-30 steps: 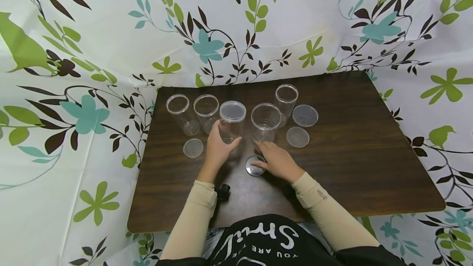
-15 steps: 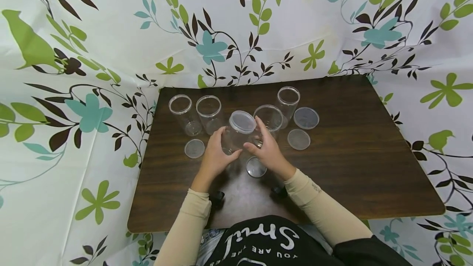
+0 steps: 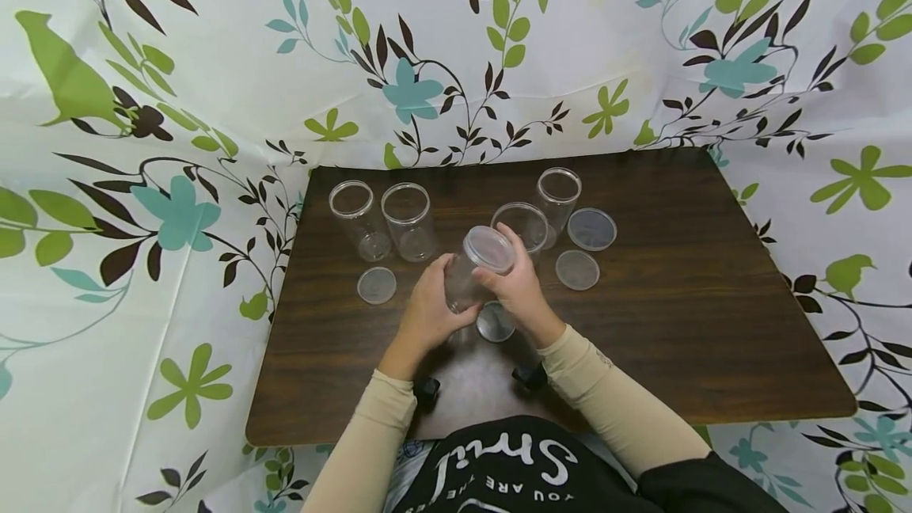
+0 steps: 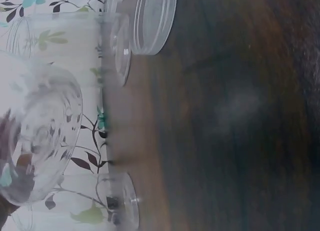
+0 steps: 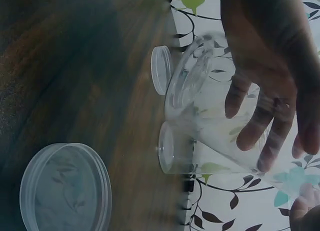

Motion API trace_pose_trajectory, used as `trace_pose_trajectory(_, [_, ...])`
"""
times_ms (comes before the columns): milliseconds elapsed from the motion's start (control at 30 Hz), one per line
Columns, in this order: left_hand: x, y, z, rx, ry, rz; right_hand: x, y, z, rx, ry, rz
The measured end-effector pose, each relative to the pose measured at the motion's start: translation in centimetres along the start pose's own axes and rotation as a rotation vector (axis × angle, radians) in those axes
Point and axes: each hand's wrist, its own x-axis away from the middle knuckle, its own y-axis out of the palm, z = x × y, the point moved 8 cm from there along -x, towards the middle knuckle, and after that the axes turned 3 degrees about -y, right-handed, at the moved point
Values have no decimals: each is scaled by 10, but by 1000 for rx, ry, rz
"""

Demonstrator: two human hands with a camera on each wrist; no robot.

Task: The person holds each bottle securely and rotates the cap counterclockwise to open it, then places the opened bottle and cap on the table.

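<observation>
Two hands meet on one clear plastic jar, lifted off the bench and tilted so its capped end leans away from us and to the right. Our left hand wraps the lower body of the jar, fingers curled round the wall; our right hand grips the translucent lid at the top, thumb on the near rim and fingers over the far edge. In the right wrist view the left hand's fingers show through and around the clear wall.

Directly below the right fingers a loose round lid lies flat on the bench. Just beyond the fingertips stands a wide open jar, with a taller narrow one behind it and two more lids to their right. Left of the left hand stand two open jars and another small lid.

We judge the held jar light and thin-walled, stiff enough to keep its shape yet likely to flex if squeezed hard, and smooth enough to slip. The body near the base suits the steadying hand, the lid's rim the other.
</observation>
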Motion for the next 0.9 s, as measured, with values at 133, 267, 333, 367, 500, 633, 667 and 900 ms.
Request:
trace_pose_trajectory(133, [1,2,2,-31,13,-28,1,-1,2,-49,-8,17])
trace_pose_trajectory(267, [2,4,1,-44,26,-86,3,-1,5,-91,12,20])
trace_pose_trajectory(333, [2,4,0,-45,26,-113,4,0,6,-113,13,22])
trace_pose_trajectory(367, [2,4,0,-44,24,-125,4,0,6,-126,8,21])
trace_pose_trajectory(500, [1,3,0,-39,12,-164,4,1,5,-173,-15,19])
trace_pose_trajectory(633, [0,2,1,-39,14,-187,4,0,4,-203,-43,34])
trace_pose_trajectory(667, [-1,2,2,-40,17,-191,4,-1,4,-208,-51,41])
trace_pose_trajectory(900, [-3,1,7,9,56,-223,5,-5,4,-266,-110,48])
